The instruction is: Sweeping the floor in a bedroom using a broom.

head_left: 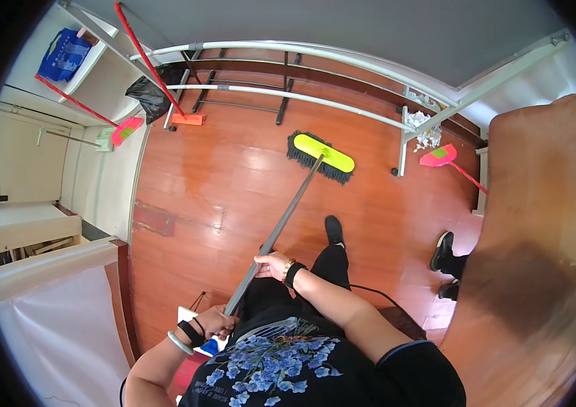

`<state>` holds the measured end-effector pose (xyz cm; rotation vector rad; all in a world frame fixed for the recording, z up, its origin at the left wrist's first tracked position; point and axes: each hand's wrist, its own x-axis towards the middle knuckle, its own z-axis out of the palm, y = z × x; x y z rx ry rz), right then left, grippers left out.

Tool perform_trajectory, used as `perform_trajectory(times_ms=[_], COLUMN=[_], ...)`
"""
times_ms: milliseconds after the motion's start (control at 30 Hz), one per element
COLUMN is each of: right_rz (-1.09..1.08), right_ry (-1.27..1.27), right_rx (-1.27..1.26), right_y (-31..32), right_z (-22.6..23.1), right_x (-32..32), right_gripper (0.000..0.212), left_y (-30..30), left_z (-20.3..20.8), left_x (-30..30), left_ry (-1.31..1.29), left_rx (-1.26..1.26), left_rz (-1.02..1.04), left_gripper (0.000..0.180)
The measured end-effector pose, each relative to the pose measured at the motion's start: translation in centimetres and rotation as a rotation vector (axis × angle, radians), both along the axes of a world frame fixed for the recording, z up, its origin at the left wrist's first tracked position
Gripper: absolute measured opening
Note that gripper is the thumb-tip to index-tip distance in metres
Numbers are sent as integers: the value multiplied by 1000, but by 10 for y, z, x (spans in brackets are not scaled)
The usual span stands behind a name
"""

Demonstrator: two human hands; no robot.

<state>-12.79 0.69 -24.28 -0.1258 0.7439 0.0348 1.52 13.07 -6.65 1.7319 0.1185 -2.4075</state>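
Observation:
A mop with a yellow-green head (324,152) and dark fringe rests on the reddish wooden floor ahead of me. Its long grey handle (281,227) slants back toward my body. Close to my waist, my left hand (216,321) is closed around the handle near its upper end. Farther down the shaft, my right hand (274,265) grips it too, fingers wrapped round. Part of each palm is hidden. My black shoe (334,230) stands between the mop head and me.
A white-railed metal rack (288,95) spans the far side. A red-handled broom (186,119), a pink broom (127,130) and a black bag (149,98) sit far left. At right are white scraps (427,136), a pink broom (440,156), another person's shoes (442,251) and a brown surface (539,169).

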Motion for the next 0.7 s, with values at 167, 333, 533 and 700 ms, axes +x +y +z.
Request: perform_trajectory(times_ms=[167,333,533,700], right_rz=[-10,-59,-251,-286], right_ry=[57,161,400,601], right_rx=[-61,-196,-214,-162], right_y=[-59,-146,-212,-213], right_z=[-17,-42,-64,-92], right_x=[-53,-121,-163,-214], right_gripper=[23,21,27,25], left_y=[-49,-146,-209,-199], left_z=[-23,-50,-135,-168], left_x=[-55,-127,-204,-283], left_ry=[19,-10,-12,-50], left_rx=[-53,-191,-328,-282], left_rz=[29,6,167,261], left_gripper=[14,19,14,14])
